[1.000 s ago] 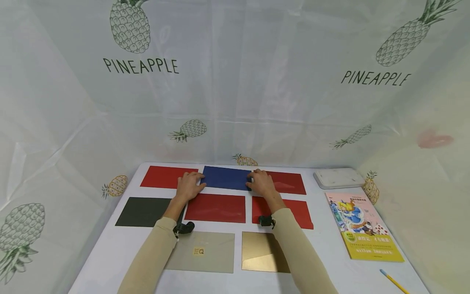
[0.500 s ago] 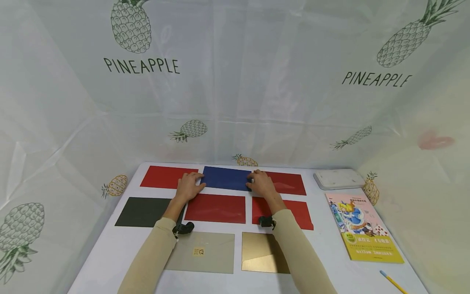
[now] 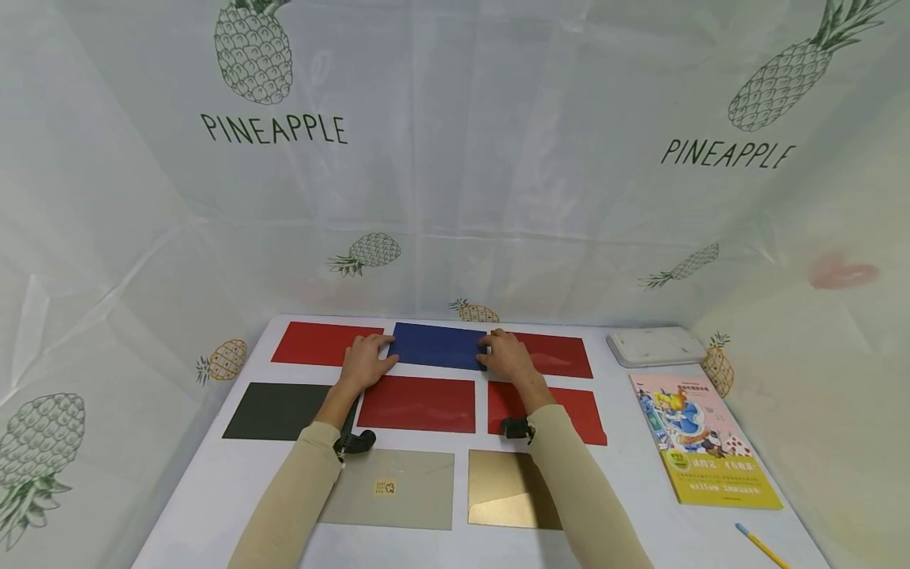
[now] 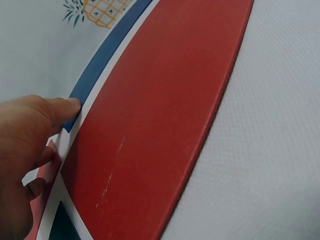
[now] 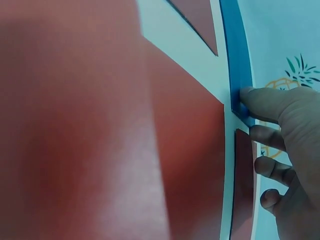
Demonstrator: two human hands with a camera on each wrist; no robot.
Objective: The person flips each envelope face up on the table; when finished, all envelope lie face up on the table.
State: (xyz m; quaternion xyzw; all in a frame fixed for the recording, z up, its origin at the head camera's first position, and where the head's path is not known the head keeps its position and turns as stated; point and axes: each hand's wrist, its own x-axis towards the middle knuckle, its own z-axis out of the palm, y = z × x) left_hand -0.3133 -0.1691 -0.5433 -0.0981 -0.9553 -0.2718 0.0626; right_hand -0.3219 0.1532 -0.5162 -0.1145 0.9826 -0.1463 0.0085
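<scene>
A blue envelope (image 3: pixel 437 345) lies flat in the middle of the back row in the head view. My left hand (image 3: pixel 364 362) touches its left edge with thumb and fingers apart, and my right hand (image 3: pixel 506 354) does the same at the right edge. In the left wrist view the thumb (image 4: pixel 67 107) rests on the blue corner, with the other fingers loosely bent. The right wrist view has that hand's thumb (image 5: pixel 257 100) on the opposite corner. Red envelopes flank the blue one: one on the left (image 3: pixel 316 341), one on the right (image 3: pixel 558 353), partly under my right hand.
A black envelope (image 3: pixel 277 411) and two red ones form the middle row, including the central red envelope (image 3: pixel 419 403). Nearer lie a grey envelope (image 3: pixel 415 498) and a gold envelope (image 3: pixel 501 474). Rightward are a white case (image 3: pixel 657 346), a book (image 3: pixel 700 442) and a pencil (image 3: pixel 762 545).
</scene>
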